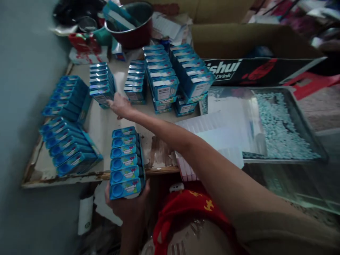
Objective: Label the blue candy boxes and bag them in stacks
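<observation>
My left hand (127,205) is closed around the near end of a blue candy display box (124,163), tilted up at the table's front edge. Upright blue packs with round windows stand in a row inside it. My right hand (122,106) reaches across the table, its fingers partly stretched and touching the near corner of another display box (101,83) filled with blue packs. Beside that hand, to the right, stands a similar filled box (135,81). Two more filled boxes, one (66,95) behind the other (70,147), lie tilted along the table's left side.
Stacked display boxes (162,76) stand at the back middle. On the right, a metal tray (325,156) holds many small pale-blue pieces, partly covered by sheets (225,106). Behind it is an open carton (265,71). A dark red pot (130,37) sits at the back.
</observation>
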The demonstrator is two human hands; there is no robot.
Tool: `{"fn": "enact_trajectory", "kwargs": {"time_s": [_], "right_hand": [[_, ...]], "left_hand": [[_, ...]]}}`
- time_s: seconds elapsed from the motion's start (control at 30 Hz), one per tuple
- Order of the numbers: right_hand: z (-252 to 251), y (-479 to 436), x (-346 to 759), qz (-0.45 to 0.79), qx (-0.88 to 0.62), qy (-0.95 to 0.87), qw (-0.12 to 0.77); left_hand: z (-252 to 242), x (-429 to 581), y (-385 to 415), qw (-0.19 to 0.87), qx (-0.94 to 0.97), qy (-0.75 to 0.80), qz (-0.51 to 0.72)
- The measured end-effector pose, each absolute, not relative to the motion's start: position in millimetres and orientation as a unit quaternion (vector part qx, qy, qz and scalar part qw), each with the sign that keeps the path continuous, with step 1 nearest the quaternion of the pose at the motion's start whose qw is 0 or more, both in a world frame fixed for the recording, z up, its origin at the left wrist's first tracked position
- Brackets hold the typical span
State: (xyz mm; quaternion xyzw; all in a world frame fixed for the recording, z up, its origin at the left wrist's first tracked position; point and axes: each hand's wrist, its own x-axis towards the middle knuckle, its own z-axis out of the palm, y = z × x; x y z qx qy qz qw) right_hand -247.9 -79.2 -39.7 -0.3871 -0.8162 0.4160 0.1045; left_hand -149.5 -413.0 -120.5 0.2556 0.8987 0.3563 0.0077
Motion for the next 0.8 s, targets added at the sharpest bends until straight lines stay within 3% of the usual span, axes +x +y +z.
{"fn": "enact_trajectory", "kwargs": {"time_s": [0.1, 0.17, 0.27, 0.4, 0.53, 0.67, 0.8], "right_hand": [[-9.2, -99.9, -154.6, 0.423, -0.181, -0.868, 0.186], [8.6, -114.0, -72.2, 0.4, -0.15, -0.869, 0.251], [19.9, -122.3, 51.0, 0.321, -0.303, -0.833, 0.332], [-16.6, -111.7, 170.2, 0.149, -0.529, -0.763, 0.339], [-75.2, -97.9, 210.3, 0.23, -0.606, -0.706, 0.287], [-94.5, -94.3, 204.2, 0.359, -0.544, -0.664, 0.367], [-92.7, -92.1, 203.0, 0.448, -0.484, -0.615, 0.433]], "left_hand": [[-113.3, -149.6, -355.5, -0.054, 0.291, 0.882, 0.366], [-114.6, -153.8, -327.2, -0.04, 0.309, 0.875, 0.369], [-115.5, -153.1, -318.2, -0.03, 0.317, 0.872, 0.372], [-107.6, -117.3, -347.1, -0.095, 0.375, 0.839, 0.384], [-108.3, -71.6, -320.7, 0.067, 0.531, 0.749, 0.39], [-118.9, -69.9, -244.1, 0.2, 0.456, 0.768, 0.404], [-115.8, -82.5, -207.5, 0.321, 0.372, 0.712, 0.502]]}}
